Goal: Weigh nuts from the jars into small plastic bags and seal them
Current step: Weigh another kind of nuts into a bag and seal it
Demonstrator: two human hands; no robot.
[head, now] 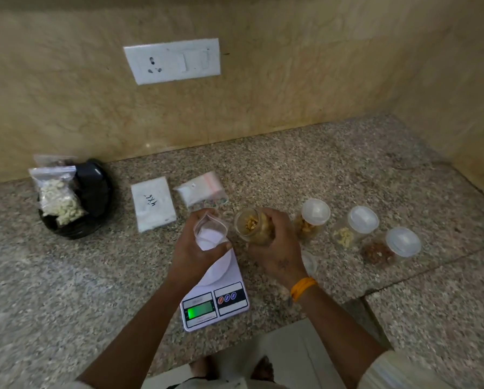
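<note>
On speckled granite counter (347,169), beige marble wall (263,94), left hand (190,248) gripping bag (209,234), right hand (277,248) gripping jar (249,224).

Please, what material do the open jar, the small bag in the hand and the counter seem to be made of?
Open jar: probably clear plastic, since the nuts show through its wall; glass is possible.
Small bag: thin clear plastic film, soft and creased, with a zip strip at its mouth.
Counter: looks like polished granite, speckled grey and brown.

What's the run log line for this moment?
left hand: holds open bag over scale | right hand: tilts open jar toward bag
</note>
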